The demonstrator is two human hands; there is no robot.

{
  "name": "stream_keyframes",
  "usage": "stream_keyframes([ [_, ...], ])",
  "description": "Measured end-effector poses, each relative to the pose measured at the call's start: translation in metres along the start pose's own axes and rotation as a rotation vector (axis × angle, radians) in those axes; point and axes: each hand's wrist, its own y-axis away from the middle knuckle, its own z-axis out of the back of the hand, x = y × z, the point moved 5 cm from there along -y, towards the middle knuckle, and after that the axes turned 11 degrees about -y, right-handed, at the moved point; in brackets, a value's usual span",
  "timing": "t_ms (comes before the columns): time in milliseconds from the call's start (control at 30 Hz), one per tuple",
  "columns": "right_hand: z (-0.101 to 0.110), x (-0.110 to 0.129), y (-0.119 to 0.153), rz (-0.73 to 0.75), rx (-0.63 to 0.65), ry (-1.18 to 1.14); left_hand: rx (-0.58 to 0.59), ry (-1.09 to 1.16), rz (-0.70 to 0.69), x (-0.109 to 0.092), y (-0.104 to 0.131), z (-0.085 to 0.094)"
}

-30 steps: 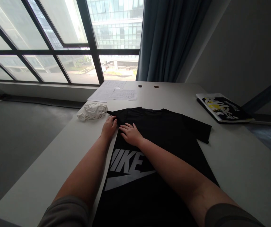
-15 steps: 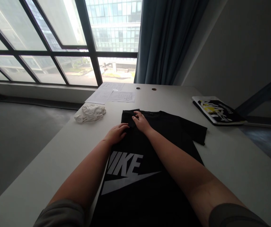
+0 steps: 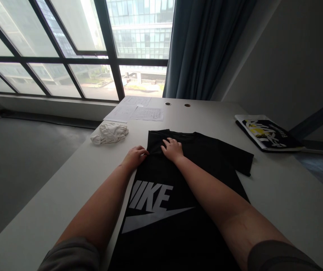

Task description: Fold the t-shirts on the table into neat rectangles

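Note:
A black T-shirt (image 3: 206,165) with a large grey NIKE print lies on the white table, its collar at the far end. Its right sleeve sticks out flat to the side. The left side is folded under or over, so the print is cut off at that edge and no left sleeve sticks out. My left hand (image 3: 135,157) pinches the shirt's left edge near the shoulder, thumb and fingers together. Below the collar, my right hand (image 3: 173,149) lies on the cloth with its fingers spread.
A crumpled white cloth (image 3: 109,134) lies left of the shirt on the table (image 3: 73,203). Papers (image 3: 147,113) rest at the far left corner. At the right edge sits a folded black garment with yellow and white print (image 3: 268,132). Behind are windows and a blue curtain (image 3: 203,49).
My left hand has moved left, from on top of the cloth to the shirt's edge. My right hand has slid slightly nearer me and right. The view has shifted a little.

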Motion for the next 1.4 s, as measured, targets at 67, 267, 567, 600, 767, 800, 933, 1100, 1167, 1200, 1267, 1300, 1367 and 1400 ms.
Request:
stream_keyframes([
  [67,0.001,0.003,0.005,0.094,-0.053,-0.032,-0.02,0.038,-0.047,0.001,0.001,0.0],
  [267,-0.002,0.029,0.028,0.676,0.092,-0.207,-0.013,0.068,0.056,0.004,0.004,0.002],
  [567,0.003,0.037,0.037,0.86,0.104,-0.288,-0.012,0.056,0.07,0.001,0.006,0.008],
  [600,0.004,0.037,0.037,0.856,0.106,-0.292,-0.007,0.057,0.069,0.0,0.007,0.008],
  [767,0.007,0.037,0.039,0.827,0.062,-0.253,0.011,0.006,0.062,-0.002,0.01,0.012],
  [800,0.007,0.037,0.039,0.818,0.061,-0.236,0.015,-0.014,0.064,-0.003,0.011,0.012],
  [933,0.0,0.035,0.034,0.763,0.08,-0.177,0.027,-0.12,0.104,-0.004,0.012,0.014],
  [1100,-0.006,0.034,0.024,0.701,0.108,-0.111,0.014,-0.309,0.188,-0.012,0.015,0.019],
  [1167,-0.004,0.035,0.023,0.666,0.109,-0.07,0.024,-0.37,0.194,-0.02,0.02,0.022],
  [1200,-0.003,0.035,0.024,0.644,0.109,-0.051,0.029,-0.395,0.197,-0.024,0.024,0.024],
  [1267,0.0,0.035,0.032,0.606,0.116,-0.03,0.046,-0.429,0.211,-0.033,0.034,0.025],
  [1300,0.002,0.034,0.038,0.595,0.124,-0.032,0.06,-0.436,0.219,-0.036,0.04,0.025],
  [1367,0.006,0.031,0.054,0.595,0.141,-0.057,0.092,-0.433,0.229,-0.042,0.051,0.022],
  [1400,0.009,0.027,0.063,0.607,0.15,-0.073,0.104,-0.424,0.229,-0.043,0.057,0.02],
])
